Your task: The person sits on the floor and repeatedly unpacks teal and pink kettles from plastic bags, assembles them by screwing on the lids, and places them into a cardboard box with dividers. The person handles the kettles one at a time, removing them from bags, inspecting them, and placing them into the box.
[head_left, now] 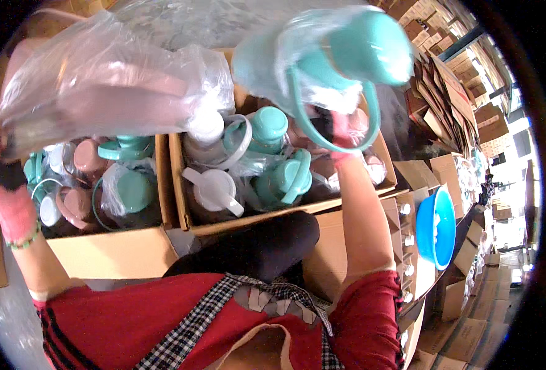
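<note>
My left hand (4, 191), in a pink and black glove, is closed on a pink water bottle (119, 98) wrapped in clear plastic, held tilted above the left carton. My right hand (345, 132), gloved likewise, grips a teal water bottle (372, 46) with a loop handle over the right carton. Clear plastic covers part of it, and the bottle hides some of my fingers. Both raised bottles are blurred. Below them, the left carton (109, 253) and the right carton (177, 179) hold several upright white, teal and pink bottles, including a white bottle (214, 191).
On the right stands a blue basin (436, 228) with white bits inside, beside a divided carton with several bottle tops. Flattened cardboard (442, 102) is stacked at the far right. Clear plastic sheeting (180, 24) lies beyond the cartons. My knee (285, 237) is against the right carton's near side.
</note>
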A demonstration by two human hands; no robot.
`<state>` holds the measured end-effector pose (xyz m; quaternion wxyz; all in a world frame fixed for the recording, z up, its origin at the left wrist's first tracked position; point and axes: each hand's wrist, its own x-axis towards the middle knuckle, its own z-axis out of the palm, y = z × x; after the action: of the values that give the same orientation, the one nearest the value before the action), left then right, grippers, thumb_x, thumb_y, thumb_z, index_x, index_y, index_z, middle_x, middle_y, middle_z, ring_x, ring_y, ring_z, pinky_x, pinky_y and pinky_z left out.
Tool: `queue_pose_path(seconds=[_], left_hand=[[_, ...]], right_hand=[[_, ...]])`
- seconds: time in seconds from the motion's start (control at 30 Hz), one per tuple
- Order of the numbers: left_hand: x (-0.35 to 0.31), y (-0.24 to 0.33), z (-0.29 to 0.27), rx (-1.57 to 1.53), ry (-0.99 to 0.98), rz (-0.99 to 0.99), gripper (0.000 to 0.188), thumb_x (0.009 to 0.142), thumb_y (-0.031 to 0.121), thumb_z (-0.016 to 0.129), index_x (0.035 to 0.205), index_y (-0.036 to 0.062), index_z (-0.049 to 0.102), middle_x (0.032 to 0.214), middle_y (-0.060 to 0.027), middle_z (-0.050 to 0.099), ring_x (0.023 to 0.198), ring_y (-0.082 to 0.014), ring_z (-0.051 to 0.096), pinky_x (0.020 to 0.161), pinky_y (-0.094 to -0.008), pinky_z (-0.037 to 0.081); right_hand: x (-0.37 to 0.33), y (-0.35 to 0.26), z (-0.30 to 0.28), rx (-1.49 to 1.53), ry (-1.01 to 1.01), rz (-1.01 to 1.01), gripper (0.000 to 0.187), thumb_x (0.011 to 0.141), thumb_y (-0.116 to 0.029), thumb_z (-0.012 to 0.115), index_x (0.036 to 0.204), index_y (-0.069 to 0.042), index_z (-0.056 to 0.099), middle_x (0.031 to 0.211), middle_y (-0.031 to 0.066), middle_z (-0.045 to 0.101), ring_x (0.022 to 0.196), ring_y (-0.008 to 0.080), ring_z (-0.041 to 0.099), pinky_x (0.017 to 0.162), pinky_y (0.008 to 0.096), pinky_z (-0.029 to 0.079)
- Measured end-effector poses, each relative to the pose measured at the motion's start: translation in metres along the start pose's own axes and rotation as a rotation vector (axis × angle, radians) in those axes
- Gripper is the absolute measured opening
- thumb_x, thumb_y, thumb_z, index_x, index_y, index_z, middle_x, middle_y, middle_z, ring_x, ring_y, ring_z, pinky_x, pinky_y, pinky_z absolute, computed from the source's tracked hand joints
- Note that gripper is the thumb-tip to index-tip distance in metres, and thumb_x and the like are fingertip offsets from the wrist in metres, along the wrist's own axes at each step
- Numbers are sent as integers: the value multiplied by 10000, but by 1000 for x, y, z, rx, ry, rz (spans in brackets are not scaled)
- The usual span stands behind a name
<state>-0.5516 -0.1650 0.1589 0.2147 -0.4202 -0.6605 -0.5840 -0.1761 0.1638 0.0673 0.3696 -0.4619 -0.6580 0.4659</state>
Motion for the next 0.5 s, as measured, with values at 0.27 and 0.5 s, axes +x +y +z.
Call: queue_pose_path(seconds=[0.27,0.5], left_hand=[[-25,-1,-9,-355,35,-118,325,799,2,396,1109,-71,460,1134,-177,470,1042,-271,461,890,-361,386],[-32,6,9,223,20,144,306,762,-68,421,1063,-89,467,1117,-192,482,995,-269,497,830,-346,434]], right_hand=[[89,38,63,121,36,102,329,834,-302,454,981,-26,557,883,77,574,818,180,507,760,286,384],[93,91,96,274,38,252,345,837,-314,452,986,-20,553,885,79,571,816,179,503,757,281,382]])
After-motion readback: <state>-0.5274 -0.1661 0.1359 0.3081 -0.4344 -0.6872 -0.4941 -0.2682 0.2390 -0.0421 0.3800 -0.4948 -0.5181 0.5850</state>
